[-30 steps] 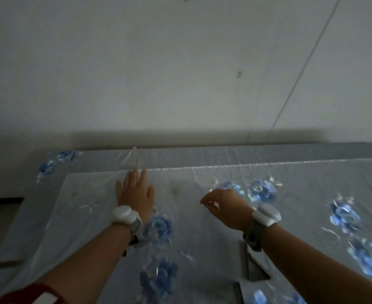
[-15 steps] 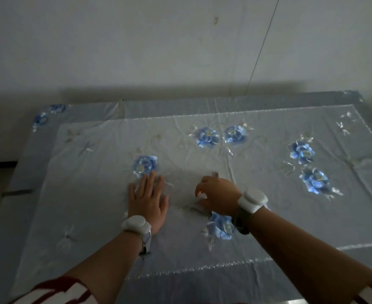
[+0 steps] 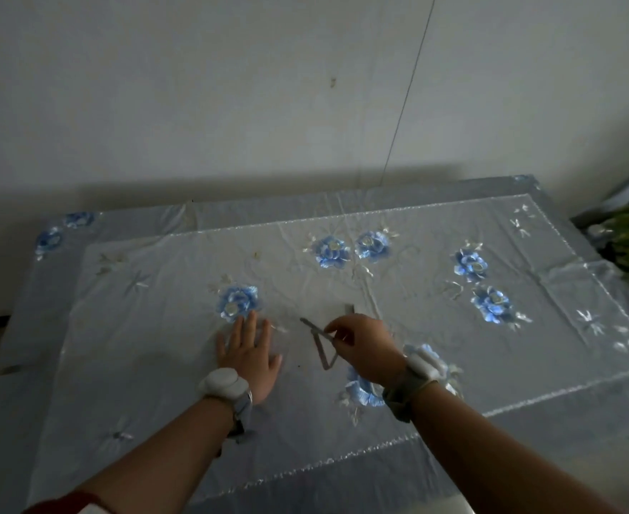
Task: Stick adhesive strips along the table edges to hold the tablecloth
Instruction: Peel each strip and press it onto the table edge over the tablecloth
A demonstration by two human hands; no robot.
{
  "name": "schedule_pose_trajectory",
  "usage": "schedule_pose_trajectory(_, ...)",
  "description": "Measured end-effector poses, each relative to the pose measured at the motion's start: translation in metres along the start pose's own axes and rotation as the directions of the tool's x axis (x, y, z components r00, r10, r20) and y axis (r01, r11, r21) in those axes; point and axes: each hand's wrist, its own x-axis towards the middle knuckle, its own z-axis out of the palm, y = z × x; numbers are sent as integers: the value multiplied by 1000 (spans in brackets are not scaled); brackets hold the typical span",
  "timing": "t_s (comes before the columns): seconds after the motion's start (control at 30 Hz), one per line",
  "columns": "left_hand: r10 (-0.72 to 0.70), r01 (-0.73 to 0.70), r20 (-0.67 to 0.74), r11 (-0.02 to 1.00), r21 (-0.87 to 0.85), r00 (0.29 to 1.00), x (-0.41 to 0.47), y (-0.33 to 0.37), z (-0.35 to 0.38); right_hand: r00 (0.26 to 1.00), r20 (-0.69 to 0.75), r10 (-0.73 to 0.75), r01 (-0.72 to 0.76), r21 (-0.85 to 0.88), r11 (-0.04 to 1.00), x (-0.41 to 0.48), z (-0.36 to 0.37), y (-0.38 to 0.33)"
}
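Head view: strip (image 3: pixel 323 348) in right hand (image 3: pixel 368 348).

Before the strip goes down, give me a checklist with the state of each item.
1. Strip gripped: ok, pinched by the right hand.
2. Strip straight: not ok, it bends into a V below the fingers.
3. Cloth held down: ok, left hand lies flat on it.
4. Strip at a table edge: not ok, it is over the middle of the cloth.
5. Cloth smooth: not ok, creases show near the centre.
6. Sticky side facing down: cannot tell.
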Motion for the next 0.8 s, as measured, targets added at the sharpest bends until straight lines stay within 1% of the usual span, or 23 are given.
schedule_pose_trajectory(0.03,-30,31,16,996,-84,999,-1,3,-8,1000,16,-2,2,1,1000,-2,-2,-2)
schedule_pose_trajectory(0.07,-73,77,31,976,-204,997,-4,4,-16,999,36,-11,11,-15,1000,-3,-3,-4)
schedule_pose_trajectory(0.1,-76,66,-14,930,-362,997,-11,9,-33,1000,14,-6,7,-29,1000,-11,-10,-8)
schedule_pose_trajectory(0.13,-78,42,-47,848,-528,996,-18,15,-45,1000,-4,5,-5,-22,1000,-16,-14,-11)
schedule_pose_trajectory(0.17,-57,4,-56,736,-676,997,-25,22,-57,999,-23,24,-24,1,1000,-20,-18,-12)
schedule_pose_trajectory(0.2,-2,-50,-66,630,-775,998,-31,29,-67,998,-43,52,-51,37,998,-24,-21,-13)
schedule_pose_trajectory(0.23,55,-93,-74,547,-832,996,-38,37,-76,995,-59,83,-78,81,994,-28,-23,-12)
schedule_pose_trajectory(0.27,113,-126,-78,512,-850,991,-45,44,-84,992,-69,109,-101,122,987,-32,-24,-11)
schedule_pose_trajectory(0.3,170,-164,-87,517,-840,982,-52,52,-91,988,-84,126,-111,162,981,-37,-25,-10)
schedule_pose_trajectory(0.37,235,-234,-118,563,-793,965,-59,66,-96,977,-163,139,-99,232,968,-47,-27,-6)
schedule_pose_trajectory(0.43,234,-255,-139,593,-764,962,-63,79,-97,956,-252,148,-66,308,949,-54,-32,2)
schedule_pose_trajectory(0.5,212,-261,-164,606,-751,964,-65,96,-95,945,-288,155,-30,395,918,-62,-41,15)
schedule_pose_trajectory(0.6,199,-269,-181,675,-687,963,-64,120,-91,957,-262,127,20,493,870,-71,-58,37)
schedule_pose_trajectory(0.7,195,-261,-174,754,-603,965,-64,154,-84,981,-186,57,48,514,856,-80,-79,69)
schedule_pose_trajectory(0.8,209,-258,-152,789,-557,966,-71,209,-72,988,-152,18,66,529,846,-90,-106,120)
